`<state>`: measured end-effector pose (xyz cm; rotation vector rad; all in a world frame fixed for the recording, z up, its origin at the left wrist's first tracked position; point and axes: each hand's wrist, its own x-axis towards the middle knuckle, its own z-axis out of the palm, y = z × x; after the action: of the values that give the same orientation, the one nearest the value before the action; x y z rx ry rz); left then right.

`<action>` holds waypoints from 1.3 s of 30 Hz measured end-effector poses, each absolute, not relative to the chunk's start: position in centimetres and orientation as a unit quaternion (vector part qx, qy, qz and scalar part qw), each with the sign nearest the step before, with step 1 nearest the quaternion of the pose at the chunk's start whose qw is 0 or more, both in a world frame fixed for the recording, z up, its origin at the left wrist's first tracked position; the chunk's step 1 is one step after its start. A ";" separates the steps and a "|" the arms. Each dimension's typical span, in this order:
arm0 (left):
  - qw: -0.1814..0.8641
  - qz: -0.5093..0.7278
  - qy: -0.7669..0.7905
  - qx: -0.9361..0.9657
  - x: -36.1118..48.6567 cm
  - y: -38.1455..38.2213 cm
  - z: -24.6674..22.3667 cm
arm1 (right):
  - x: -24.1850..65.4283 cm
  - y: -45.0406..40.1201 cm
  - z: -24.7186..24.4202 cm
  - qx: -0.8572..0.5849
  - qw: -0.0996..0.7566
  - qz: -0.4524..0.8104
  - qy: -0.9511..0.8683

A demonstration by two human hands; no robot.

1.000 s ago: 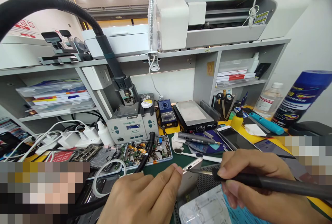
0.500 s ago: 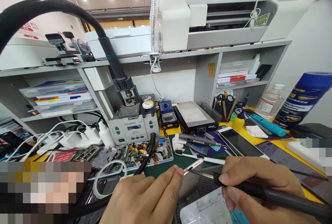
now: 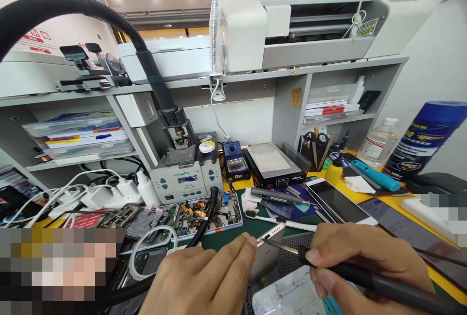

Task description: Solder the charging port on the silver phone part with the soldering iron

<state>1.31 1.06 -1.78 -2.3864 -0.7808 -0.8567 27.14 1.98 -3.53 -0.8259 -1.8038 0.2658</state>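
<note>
My left hand (image 3: 204, 273) is closed around a silver-grey phone (image 3: 269, 256), tilted so its narrow end with a port and a row of small holes faces up. In my right hand (image 3: 365, 256) is a black-handled soldering iron (image 3: 339, 268), held like a pen. Its thin metal tip touches or nearly touches the phone's end by the port, close to my left fingertips; exact contact cannot be made out. Below the phone lies a scuffed, pale, translucent flat piece (image 3: 288, 295) on a dark perforated mat (image 3: 295, 251). My left fingers hide part of the phone.
A tray of circuit boards (image 3: 207, 213) and a hot-air station (image 3: 186, 178) stand behind my left hand. Further right are a heating plate (image 3: 273, 164), a white toothbrush (image 3: 295, 225), a white phone (image 3: 339, 200) and a spray can (image 3: 423, 139). A black hose (image 3: 204, 222) runs near my left hand.
The iron's tip has shifted slightly left along the phone's end. My left hand keeps its hold, and the surroundings look the same apart from a small camera shift.
</note>
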 end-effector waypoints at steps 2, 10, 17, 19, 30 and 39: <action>0.252 -0.341 -0.296 -0.856 1.7 1.0 -1.9 | 27.4 2.0 -3.9 -0.341 0.529 0.099 -0.771; 0.253 -0.349 -0.314 -0.846 1.8 0.9 -1.9 | 27.0 2.2 -3.0 -0.312 0.528 0.107 -0.782; 0.216 -0.299 -0.312 -0.875 1.0 0.4 -2.0 | 26.8 1.9 -3.1 -0.298 0.526 0.107 -0.790; 0.217 -0.301 -0.313 -0.874 1.1 0.5 -2.0 | 26.7 1.8 -3.1 -0.296 0.528 0.100 -0.790; 0.210 -0.310 -0.324 -0.869 1.3 0.4 -2.2 | 26.5 1.9 -3.5 -0.307 0.540 0.091 -0.778; 0.212 -0.310 -0.312 -0.873 1.5 0.4 -2.0 | 26.9 2.1 -3.7 -0.294 0.541 0.113 -0.779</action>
<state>1.46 0.39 -2.02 -2.4231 -0.8673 -0.8611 26.93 2.08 -3.66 -0.6990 -1.8518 0.2685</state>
